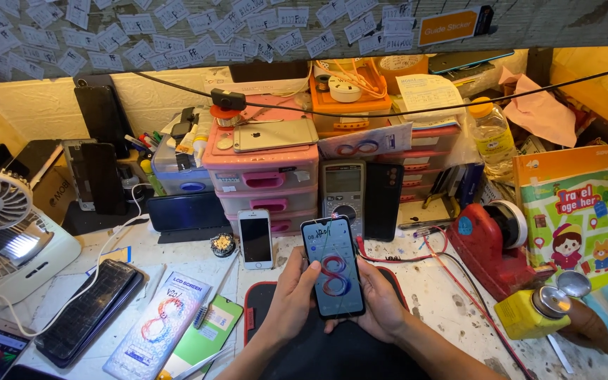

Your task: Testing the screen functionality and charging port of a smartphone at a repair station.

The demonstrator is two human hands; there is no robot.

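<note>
Both my hands hold one smartphone (333, 266) upright over a dark work mat (256, 309) with a red edge. Its screen is lit, with a red and blue swirl, and thin cracks run across the glass. My left hand (291, 292) wraps the phone's left side, thumb resting on the screen edge. My right hand (381, 304) supports the right side and bottom from behind.
A small white phone (255, 239) leans against pink drawers (262, 184) behind. On the left lie a dark phone (91, 309), a flat screen package (160, 325) and a white fan (1, 225). On the right stand a multimeter (343, 191), a red tool (490, 243) and a yellow dispenser bottle (537, 309).
</note>
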